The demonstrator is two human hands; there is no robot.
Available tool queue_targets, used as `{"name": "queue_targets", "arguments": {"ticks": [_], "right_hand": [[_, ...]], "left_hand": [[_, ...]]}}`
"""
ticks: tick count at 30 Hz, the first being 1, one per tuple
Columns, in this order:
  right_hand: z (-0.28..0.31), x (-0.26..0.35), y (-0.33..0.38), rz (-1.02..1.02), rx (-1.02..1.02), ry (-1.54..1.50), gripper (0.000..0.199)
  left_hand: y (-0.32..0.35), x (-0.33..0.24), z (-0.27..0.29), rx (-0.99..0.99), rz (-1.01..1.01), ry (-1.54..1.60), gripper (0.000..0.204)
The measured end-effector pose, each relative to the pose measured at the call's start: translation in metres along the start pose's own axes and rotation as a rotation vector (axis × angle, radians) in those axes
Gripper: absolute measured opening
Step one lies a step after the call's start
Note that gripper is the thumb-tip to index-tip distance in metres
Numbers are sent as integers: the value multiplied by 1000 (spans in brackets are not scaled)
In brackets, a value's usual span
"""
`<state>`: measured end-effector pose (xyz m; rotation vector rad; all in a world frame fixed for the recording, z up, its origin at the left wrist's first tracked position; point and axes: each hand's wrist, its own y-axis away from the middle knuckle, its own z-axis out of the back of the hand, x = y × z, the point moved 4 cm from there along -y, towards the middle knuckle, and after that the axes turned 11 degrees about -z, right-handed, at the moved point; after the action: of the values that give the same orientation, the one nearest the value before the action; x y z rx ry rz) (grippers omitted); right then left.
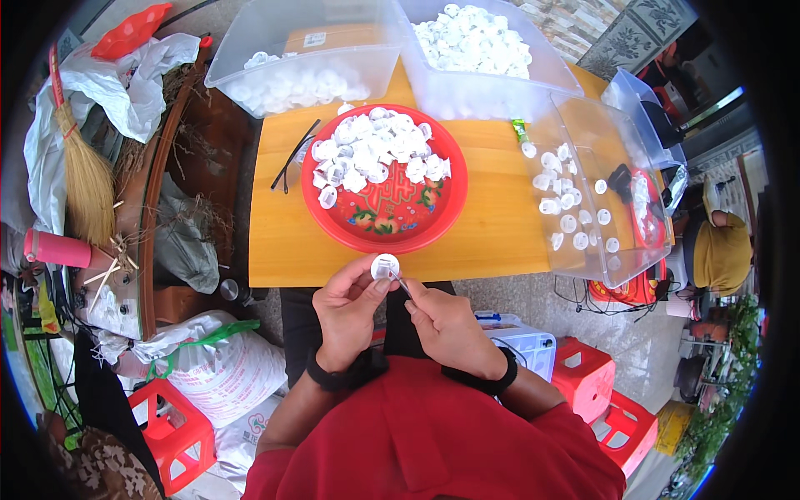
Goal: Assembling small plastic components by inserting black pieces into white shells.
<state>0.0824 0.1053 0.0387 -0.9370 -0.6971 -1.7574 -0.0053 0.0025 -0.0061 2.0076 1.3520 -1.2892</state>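
Observation:
My left hand (348, 310) pinches a small round white plastic cap (385, 266) just in front of the table's near edge. My right hand (446, 323) holds a thin metal tool (399, 282), tweezers by the look of it, with its tip against the cap. Beyond the hands, a round red tray (379, 232) on the orange wooden table (492, 225) carries a heap of the same white caps (371, 154). Both wrists wear black bands.
Two clear plastic bins (250, 58) (557, 75) holding white caps stand at the table's far side. A third clear bin (633, 250) with scattered caps sits at the right. Red stools (587, 375), a white sack (225, 367) and a broom (83, 175) surround me.

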Motion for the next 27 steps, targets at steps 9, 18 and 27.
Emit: {"name": "queue_targets", "arguments": {"ticks": [9,18,27], "right_hand": [[0,14,1,135,33,699,40],[0,40,-10,255,172,1001,22],[-12,35,-8,324,172,1068,37]], "left_hand": [[3,2,3,2,-109,-118,28],[4,10,4,18,-90,-373,24],[6,22,8,-34,-20,-283,19]]}}
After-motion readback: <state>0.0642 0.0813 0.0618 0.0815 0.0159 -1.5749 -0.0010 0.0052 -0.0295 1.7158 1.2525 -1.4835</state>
